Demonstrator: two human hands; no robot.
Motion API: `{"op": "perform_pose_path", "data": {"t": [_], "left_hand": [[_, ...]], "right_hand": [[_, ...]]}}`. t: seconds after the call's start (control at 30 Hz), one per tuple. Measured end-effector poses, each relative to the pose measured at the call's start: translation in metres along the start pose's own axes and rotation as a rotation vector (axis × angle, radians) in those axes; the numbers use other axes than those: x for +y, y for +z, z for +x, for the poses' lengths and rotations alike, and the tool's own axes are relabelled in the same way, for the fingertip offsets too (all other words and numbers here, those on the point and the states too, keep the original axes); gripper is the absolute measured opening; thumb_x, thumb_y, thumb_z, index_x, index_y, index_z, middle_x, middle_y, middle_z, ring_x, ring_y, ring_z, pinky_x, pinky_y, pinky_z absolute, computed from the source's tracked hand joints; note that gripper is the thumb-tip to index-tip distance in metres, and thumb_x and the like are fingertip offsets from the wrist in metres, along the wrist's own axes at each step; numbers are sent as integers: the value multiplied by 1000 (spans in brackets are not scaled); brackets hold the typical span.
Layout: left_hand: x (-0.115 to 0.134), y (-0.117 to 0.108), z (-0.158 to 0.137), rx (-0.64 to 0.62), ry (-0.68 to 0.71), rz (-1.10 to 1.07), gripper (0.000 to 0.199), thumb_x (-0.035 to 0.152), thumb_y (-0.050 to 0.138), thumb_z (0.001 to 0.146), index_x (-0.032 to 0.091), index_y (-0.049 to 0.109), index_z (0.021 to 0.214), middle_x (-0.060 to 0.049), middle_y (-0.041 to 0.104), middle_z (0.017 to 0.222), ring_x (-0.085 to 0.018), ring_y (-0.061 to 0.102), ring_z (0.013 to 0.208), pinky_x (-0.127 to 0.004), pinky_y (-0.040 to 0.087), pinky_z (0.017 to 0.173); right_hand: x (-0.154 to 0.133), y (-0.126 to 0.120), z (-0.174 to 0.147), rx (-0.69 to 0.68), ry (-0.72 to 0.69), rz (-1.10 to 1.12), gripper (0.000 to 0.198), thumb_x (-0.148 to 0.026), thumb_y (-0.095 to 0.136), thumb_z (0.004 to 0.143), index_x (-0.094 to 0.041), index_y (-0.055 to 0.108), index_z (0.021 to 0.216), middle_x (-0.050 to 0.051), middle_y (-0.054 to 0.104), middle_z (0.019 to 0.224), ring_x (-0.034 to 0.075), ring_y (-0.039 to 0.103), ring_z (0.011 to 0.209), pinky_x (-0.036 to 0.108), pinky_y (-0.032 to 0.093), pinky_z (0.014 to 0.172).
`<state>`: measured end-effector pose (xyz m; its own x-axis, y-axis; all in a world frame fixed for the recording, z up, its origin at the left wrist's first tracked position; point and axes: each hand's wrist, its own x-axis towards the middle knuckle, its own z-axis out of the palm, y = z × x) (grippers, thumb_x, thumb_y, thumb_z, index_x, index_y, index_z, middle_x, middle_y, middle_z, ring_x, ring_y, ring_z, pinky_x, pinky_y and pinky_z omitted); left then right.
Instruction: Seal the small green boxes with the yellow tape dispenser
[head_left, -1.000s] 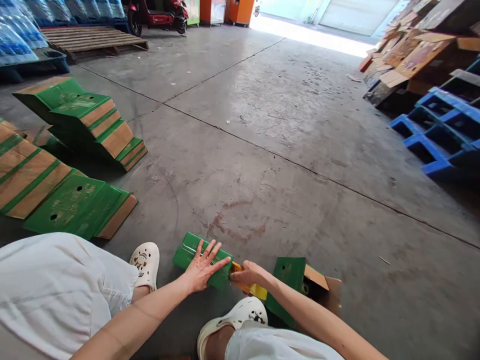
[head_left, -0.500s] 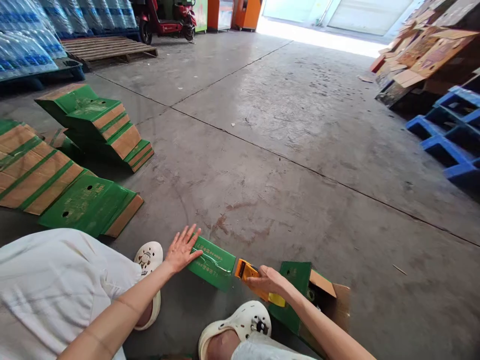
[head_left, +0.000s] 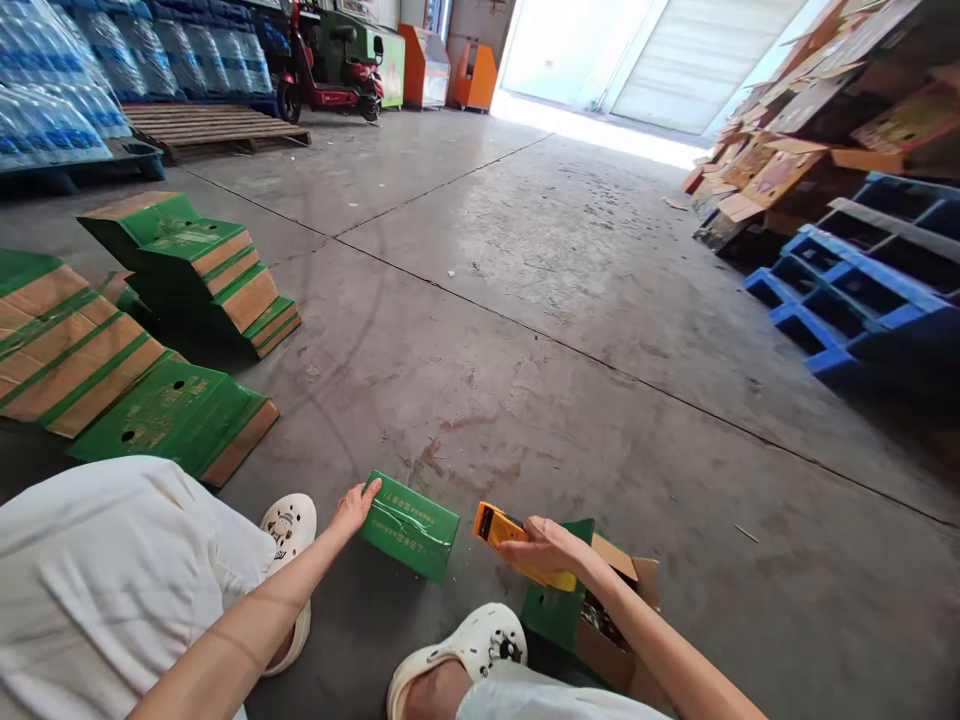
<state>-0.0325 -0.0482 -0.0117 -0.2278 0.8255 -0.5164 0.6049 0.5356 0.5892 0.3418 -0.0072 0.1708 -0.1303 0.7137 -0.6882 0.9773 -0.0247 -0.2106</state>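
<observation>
Green box [head_left: 411, 527]: we see it oblong, pale lettering and a glossy streak on its upper face; we grasp its left end.
Orange-yellow tool [head_left: 504, 530]: we hold it aslant, dark-marked end facing the box, apart from it.

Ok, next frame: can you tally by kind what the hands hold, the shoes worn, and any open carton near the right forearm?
Green box, at the left hand: 1
Orange tool, in the right hand: 1
White clogs: 2
Open green carton: 1
Total: 5
</observation>
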Motion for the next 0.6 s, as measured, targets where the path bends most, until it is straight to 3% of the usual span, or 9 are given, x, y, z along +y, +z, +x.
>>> {"op": "perform_pose_path", "data": {"t": [0.07, 0.13, 0.2, 0.3, 0.4, 0.5, 0.6], "left_hand": [[9, 8, -8, 53, 30, 43, 66, 49, 34, 110, 6, 50, 158, -25, 59, 156, -36, 55, 148, -47, 43, 119], [20, 25, -22, 154, 151, 184, 64, 43, 43, 109, 16, 39, 167, -21, 38, 172, -38, 35, 160, -58, 29, 128], [30, 49, -41, 211, 404, 384, 64, 40, 54, 106, 31, 40, 168, -13, 23, 179, -40, 19, 166, -68, 14, 130], [41, 86, -66, 53, 933, 544, 61, 46, 62, 104, 44, 46, 163, -6, 19, 180, -34, 18, 167, -67, 2, 132], [48, 112, -72, -52, 1199, 614, 47, 53, 63, 103, 32, 70, 144, -9, 35, 175, -31, 21, 166, -62, -1, 134], [55, 136, -62, -157, 1255, 638, 34, 52, 66, 100, 26, 86, 107, -12, 72, 141, -35, 32, 162, -63, 5, 135], [64, 171, -53, -305, 1204, 443, 14, 43, 79, 86, 33, 88, 85, -10, 84, 102, -43, 57, 144, -70, 17, 132]], "right_hand": [[-4, -6, -7, 18, -10, 8, 53, -51, 78, 81, -23, 43, 54, -4, 43, 57, 13, 42, 58, 29, 27, 55], [-8, -10, -11, 42, -1, 9, 52, -51, 78, 80, -23, 43, 54, -3, 45, 56, 14, 44, 58, 29, 28, 55], [-11, -12, -13, 47, 8, 8, 52, -51, 78, 80, -23, 42, 55, -3, 46, 57, 14, 44, 58, 30, 28, 55], [-13, -13, -11, 39, -6, 20, 50, -51, 78, 79, -24, 42, 57, -3, 47, 59, 13, 43, 58, 30, 27, 54], [-12, -13, -6, 53, -16, -6, 50, -53, 74, 83, -24, 42, 60, -2, 50, 62, 14, 45, 59, 29, 27, 55], [-8, -12, -3, 54, -9, -59, 50, -56, 70, 88, -24, 42, 63, -1, 53, 65, 14, 47, 62, 29, 26, 55], [-4, -12, -5, 46, -5, -113, 47, -55, 69, 91, -23, 46, 65, 0, 56, 68, 14, 51, 64, 28, 27, 56]]}}
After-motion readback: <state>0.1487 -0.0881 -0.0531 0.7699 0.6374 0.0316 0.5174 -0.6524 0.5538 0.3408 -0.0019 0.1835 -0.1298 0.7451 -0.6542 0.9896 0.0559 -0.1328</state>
